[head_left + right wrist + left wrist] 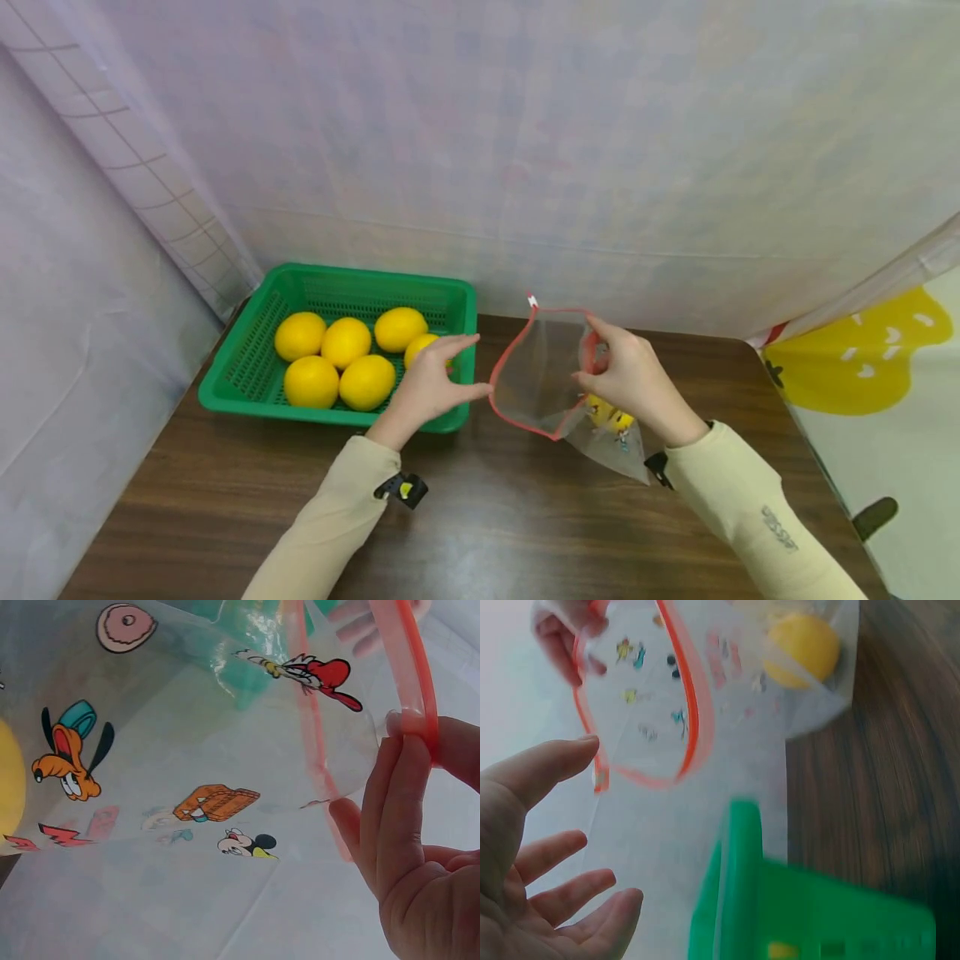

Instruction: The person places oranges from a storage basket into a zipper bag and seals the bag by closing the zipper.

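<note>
My left hand (431,383) is held over the right end of a green plastic basket (240,406), thumb and fingers spread apart with nothing between them. Several lemons (300,336) lie in that basket. To its right, a clear zip bag (536,367) with red edging gapes toward the left hand. My right hand (633,371) pinches the bag's red edge between thumb and fingers. Cartoon prints cover the bag, and a yellow lemon (802,651) shows inside it. The left thumb tip comes close to the red rim; whether they touch I cannot tell.
Everything stands on a dark wooden table (465,533). Pale cloth sheeting (525,150) hangs behind the table and along the left. At the right lies a pale surface with a yellow printed shape (855,367).
</note>
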A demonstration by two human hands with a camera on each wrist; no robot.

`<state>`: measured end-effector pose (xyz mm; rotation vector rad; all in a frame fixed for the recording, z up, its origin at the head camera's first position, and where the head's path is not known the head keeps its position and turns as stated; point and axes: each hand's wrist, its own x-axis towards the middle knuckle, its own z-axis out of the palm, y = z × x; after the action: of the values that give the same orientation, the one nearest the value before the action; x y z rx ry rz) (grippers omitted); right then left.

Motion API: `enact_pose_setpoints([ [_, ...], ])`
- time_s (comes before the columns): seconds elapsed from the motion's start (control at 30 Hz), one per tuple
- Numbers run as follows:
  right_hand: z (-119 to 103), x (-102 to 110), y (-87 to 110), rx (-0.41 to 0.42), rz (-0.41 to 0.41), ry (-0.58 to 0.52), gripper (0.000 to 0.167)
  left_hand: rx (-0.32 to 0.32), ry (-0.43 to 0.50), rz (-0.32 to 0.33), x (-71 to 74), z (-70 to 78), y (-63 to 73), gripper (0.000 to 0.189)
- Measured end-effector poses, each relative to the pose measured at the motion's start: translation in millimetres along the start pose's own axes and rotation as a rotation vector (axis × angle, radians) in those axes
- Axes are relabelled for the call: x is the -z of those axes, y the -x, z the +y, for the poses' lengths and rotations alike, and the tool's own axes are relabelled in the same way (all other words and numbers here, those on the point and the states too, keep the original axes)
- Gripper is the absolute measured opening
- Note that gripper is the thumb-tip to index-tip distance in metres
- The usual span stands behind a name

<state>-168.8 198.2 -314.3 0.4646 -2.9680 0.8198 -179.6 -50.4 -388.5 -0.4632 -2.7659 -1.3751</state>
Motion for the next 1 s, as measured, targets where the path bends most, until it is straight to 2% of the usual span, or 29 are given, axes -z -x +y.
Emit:
enact_pose_setpoints([
  [0.17,1,1,0.1,0.008,-0.003,0.006,0.081,0.018,-0.067,0.029,18.4,-14.4,5.0,0.068],
  [0.47,1,2,0.6,0.012,-0.033,0.017,0.080,0.039,-0.108,0.081,43.9,-37.0,13.8,0.064],
  [0.63,1,2,0.6,0.016,-0.049,0.026,0.080,0.081,-0.164,0.108,56.3,-48.5,17.5,0.061],
  [0.9,0,5,1.8,0.044,-0.063,0.053,0.079,0.154,-0.193,0.139,65.1,-71.4,21.4,0.058],
  [1.0,0,6,2.0,0.037,-0.078,0.061,0.080,0.160,-0.190,0.141,64.9,-80.2,22.4,0.057],
])
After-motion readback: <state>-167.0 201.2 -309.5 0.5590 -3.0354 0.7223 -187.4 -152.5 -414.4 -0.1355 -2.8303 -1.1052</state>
